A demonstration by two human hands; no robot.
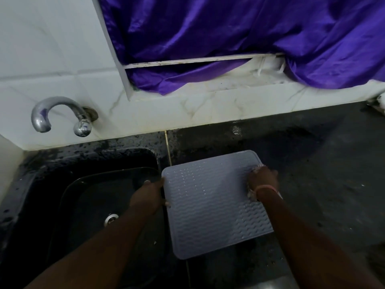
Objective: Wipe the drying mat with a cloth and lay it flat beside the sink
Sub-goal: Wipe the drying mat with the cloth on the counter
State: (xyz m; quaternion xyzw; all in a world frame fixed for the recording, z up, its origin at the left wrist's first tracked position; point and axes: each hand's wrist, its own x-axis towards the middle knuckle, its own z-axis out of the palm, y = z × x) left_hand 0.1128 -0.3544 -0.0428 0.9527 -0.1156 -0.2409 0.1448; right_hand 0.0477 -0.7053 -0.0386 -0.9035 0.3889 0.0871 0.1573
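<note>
A grey ridged drying mat [210,203] lies on the dark counter just right of the sink. My left hand [149,197] grips its left edge, thumb on top. My right hand [263,180] rests on the mat's right side, fingers curled over a pale cloth [256,168] that is mostly hidden beneath the hand; bits of it show above the knuckles and by the wrist. A pink band circles my right wrist.
A black sink [87,184] with a round metal drain [111,218] sits at left, under a chrome tap [60,115] on the white tiled wall. Dark wet counter [323,174] stretches right. A purple cloth [239,38] hangs over the window behind.
</note>
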